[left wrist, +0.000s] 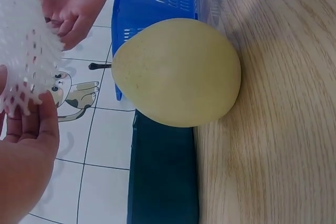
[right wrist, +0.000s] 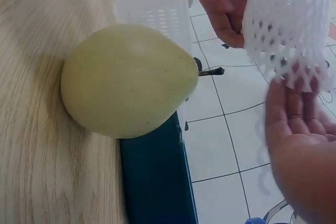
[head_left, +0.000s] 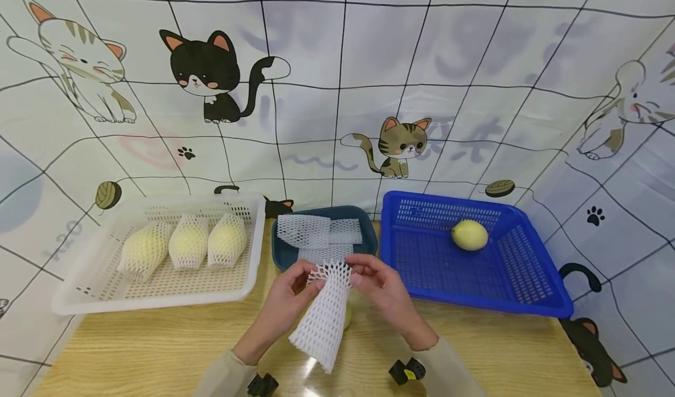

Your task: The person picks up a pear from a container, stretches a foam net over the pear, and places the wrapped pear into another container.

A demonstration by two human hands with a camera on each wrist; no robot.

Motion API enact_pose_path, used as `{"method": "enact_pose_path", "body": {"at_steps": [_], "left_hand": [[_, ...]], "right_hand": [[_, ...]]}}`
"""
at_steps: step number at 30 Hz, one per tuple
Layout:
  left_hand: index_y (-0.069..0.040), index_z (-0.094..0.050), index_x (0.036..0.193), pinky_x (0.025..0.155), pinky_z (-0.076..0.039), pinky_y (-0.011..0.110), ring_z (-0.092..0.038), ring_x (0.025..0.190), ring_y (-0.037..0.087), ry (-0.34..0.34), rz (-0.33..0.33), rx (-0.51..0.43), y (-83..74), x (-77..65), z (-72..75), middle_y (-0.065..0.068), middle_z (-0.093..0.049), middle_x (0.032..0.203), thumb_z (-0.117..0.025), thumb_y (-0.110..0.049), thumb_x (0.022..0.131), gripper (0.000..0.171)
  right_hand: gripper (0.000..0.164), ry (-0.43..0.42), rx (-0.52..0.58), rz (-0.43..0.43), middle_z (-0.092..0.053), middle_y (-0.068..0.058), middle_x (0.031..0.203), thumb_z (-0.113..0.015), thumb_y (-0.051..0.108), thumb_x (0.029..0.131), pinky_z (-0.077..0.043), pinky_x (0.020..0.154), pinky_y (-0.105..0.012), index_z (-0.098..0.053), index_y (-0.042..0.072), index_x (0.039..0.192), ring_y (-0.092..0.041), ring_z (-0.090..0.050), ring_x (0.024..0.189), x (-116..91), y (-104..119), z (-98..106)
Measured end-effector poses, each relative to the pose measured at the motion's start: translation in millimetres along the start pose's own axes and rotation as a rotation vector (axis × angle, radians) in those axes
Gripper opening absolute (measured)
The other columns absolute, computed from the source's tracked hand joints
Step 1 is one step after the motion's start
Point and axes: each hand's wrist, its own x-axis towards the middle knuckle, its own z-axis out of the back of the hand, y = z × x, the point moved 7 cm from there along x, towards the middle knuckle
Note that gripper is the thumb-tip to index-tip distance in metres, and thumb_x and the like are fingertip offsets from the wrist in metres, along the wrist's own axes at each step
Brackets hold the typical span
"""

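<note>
A white foam fruit net (head_left: 323, 318) hangs between both hands, its wide end slanting down toward the table. The left hand (head_left: 283, 298) pinches one side of its upper rim, and the right hand (head_left: 384, 291) pinches the other, spreading the mesh there. Below and behind the net, a yellow-green pear (left wrist: 178, 74) stands upright on the wooden table, stem up; the net hides most of it in the head view. In the right wrist view the net's edge is above the pear's stem (right wrist: 212, 71), apart from it.
At left, a white basket (head_left: 158, 300) contains 3 pears (head_left: 188, 242) in foam nets. A dark teal bin (head_left: 364, 224) behind the hands has several flat foam nets (head_left: 303, 231). To the right is a blue basket (head_left: 422, 268) with one bare pear (head_left: 470, 235).
</note>
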Motion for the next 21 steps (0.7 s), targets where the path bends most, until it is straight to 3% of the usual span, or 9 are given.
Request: {"method": "enact_pose_path", "body": {"at_steps": [3, 7, 10, 15, 21], "left_hand": [[0.001, -0.063, 0.109, 0.075, -0.049, 0.022, -0.057, 0.088, 0.011, 0.010, -0.032, -0.023, -1.7, 0.9, -3.0, 0.002, -0.059, 0.102, -0.065, 0.001, 0.099, 0.010], [0.001, -0.062, 0.108, 0.078, -0.049, 0.022, -0.057, 0.091, 0.011, 0.024, -0.052, -0.043, -1.7, 0.9, -6.4, 0.008, -0.059, 0.103, -0.064, 0.001, 0.100, 0.008], [0.000, -0.062, 0.107, 0.078, -0.049, 0.023, -0.056, 0.090, 0.012, 0.033, -0.027, -0.045, 1.0, -0.5, -8.0, 0.008, -0.057, 0.102, -0.064, -0.002, 0.101, 0.007], [0.005, -0.059, 0.110, 0.078, -0.053, 0.025, -0.060, 0.087, 0.010, 0.054, 0.048, -0.109, 5.9, -4.7, -11.1, 0.003, -0.061, 0.097, -0.063, -0.005, 0.102, 0.013], [0.003, -0.052, 0.110, 0.074, -0.047, 0.021, -0.053, 0.081, 0.006, 0.071, 0.096, -0.316, 9.9, -9.1, -18.1, -0.004, -0.056, 0.089, -0.056, -0.005, 0.103, 0.011]], "right_hand": [[0.037, 0.042, -0.024, -0.084, -0.066, -0.006, 0.107, -0.063, 0.013, 0.103, -0.055, 0.082, -0.025, -0.061, -0.007, 0.135, -0.011, -0.065, 0.093, -0.9, -3.8, -1.4], [0.026, 0.070, -0.046, -0.128, -0.069, -0.004, 0.102, -0.064, 0.014, 0.103, -0.054, 0.080, -0.026, -0.067, -0.008, 0.118, -0.013, -0.066, 0.088, -2.5, -4.7, -2.3], [0.018, 0.060, -0.018, -0.114, -0.065, -0.002, 0.096, -0.060, 0.013, 0.105, -0.052, 0.078, -0.025, -0.065, -0.005, 0.107, -0.012, -0.062, 0.085, -3.3, -3.4, -1.9], [0.009, 0.036, 0.191, -0.096, -0.060, 0.003, 0.095, -0.054, 0.009, 0.107, -0.052, 0.083, -0.024, -0.061, 0.006, 0.103, -0.008, -0.059, 0.089, -5.7, -4.6, -2.9], [0.014, 0.033, 0.393, -0.096, -0.061, 0.008, 0.088, -0.049, 0.004, 0.107, -0.052, 0.077, -0.022, -0.056, 0.014, 0.099, -0.005, -0.058, 0.083, -10.1, -9.5, -7.0]]}}
